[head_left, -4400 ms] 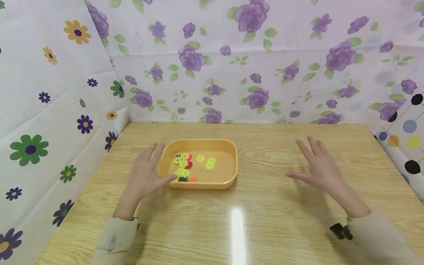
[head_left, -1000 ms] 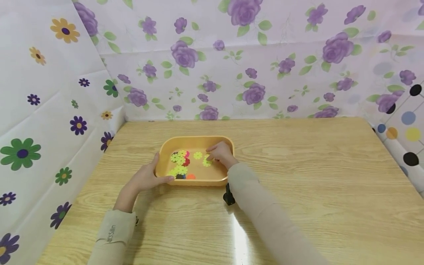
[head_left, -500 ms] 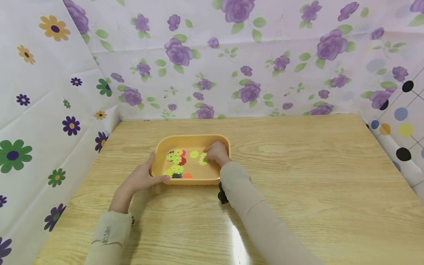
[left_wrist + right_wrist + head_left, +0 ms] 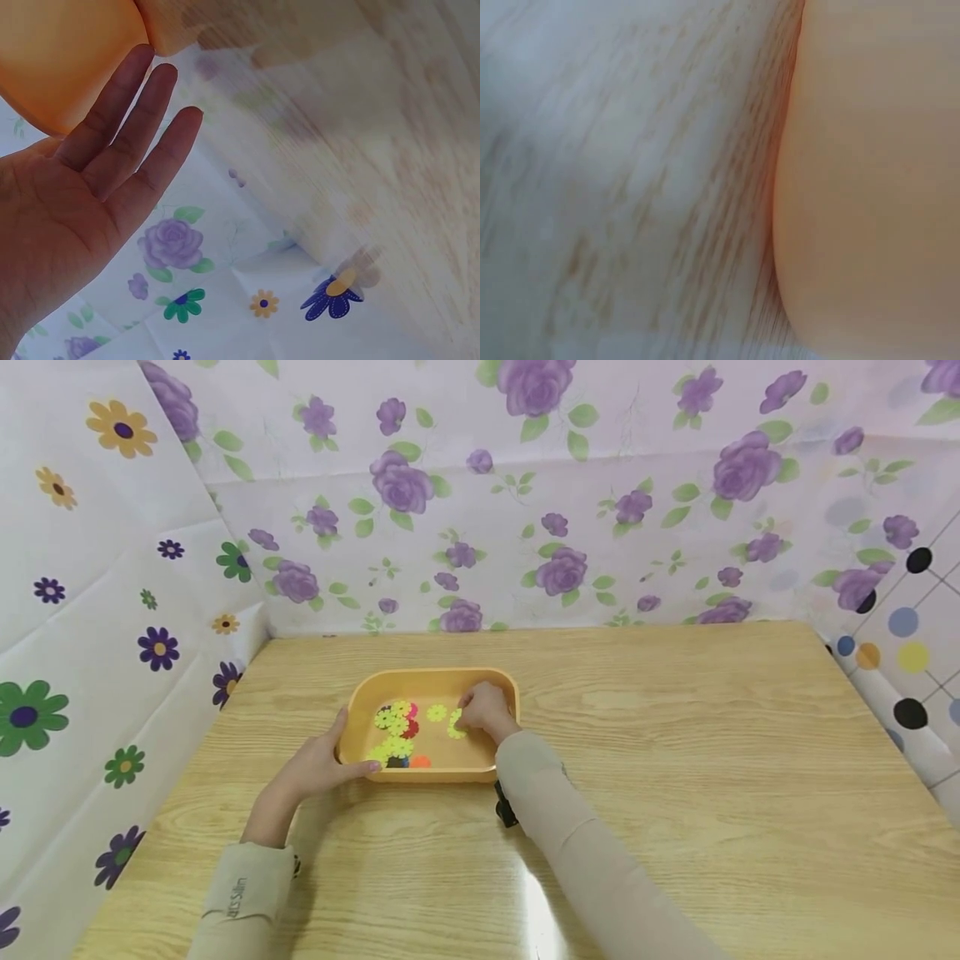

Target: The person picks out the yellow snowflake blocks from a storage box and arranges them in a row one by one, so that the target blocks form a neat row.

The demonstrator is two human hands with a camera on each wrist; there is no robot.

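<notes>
A yellow-orange plastic tray (image 4: 431,774) stands on the table in the head view. Small flower-shaped plastic discs lie in it, mostly yellow-green (image 4: 397,724), bunched at the left. My left hand (image 4: 315,764) spans the tray's front left corner, thumb along the front rim, other fingers at the left side. In the left wrist view these fingers (image 4: 124,124) are nearly straight, against or beside the tray wall. My right hand (image 4: 487,708) reaches inside at the right, fingers curled down and pinching at a yellow-green disc (image 4: 453,727); the fingertips are partly hidden. Only the tray's outside (image 4: 870,187) shows in the right wrist view.
A single yellow disc (image 4: 436,713) lies mid-tray; a dark red one (image 4: 410,728) and an orange one (image 4: 421,762) lie further left. The wood-grain table (image 4: 675,735) extends to both sides. Flowered cloth (image 4: 450,485) hangs behind and at the left.
From raised and apart, my left hand has come to the tray's corner and my right hand has gone into the tray. Lately the right fingers have drawn closer together over the discs.
</notes>
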